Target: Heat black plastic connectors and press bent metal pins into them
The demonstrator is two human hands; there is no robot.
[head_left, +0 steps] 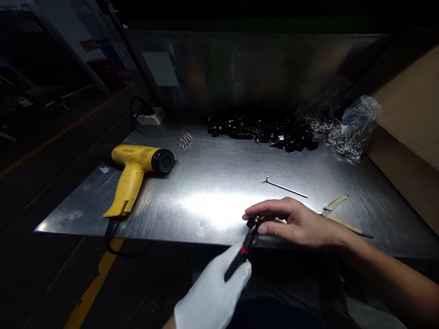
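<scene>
My left hand [214, 285], in a white glove, is closed around pliers [236, 264] with dark handles and a red band. The jaws of the pliers meet a small black part [253, 222] above the front edge of the metal table. Bare, my right hand [297, 222] curls over that same part, with the thumb on its near side and the fingers arched over the far side. Fingers and jaws hide much of the part. Beyond the right hand lies a thin metal rod [287, 188] with a bent end.
At left a yellow heat gun [135, 167] rests with its cord over the edge. Cream-handled pliers [343, 224] lie beside my right forearm. Toward the back are small metal pieces [184, 140], a heap of black parts [260, 130] and a plastic bag of metal pieces [355, 128].
</scene>
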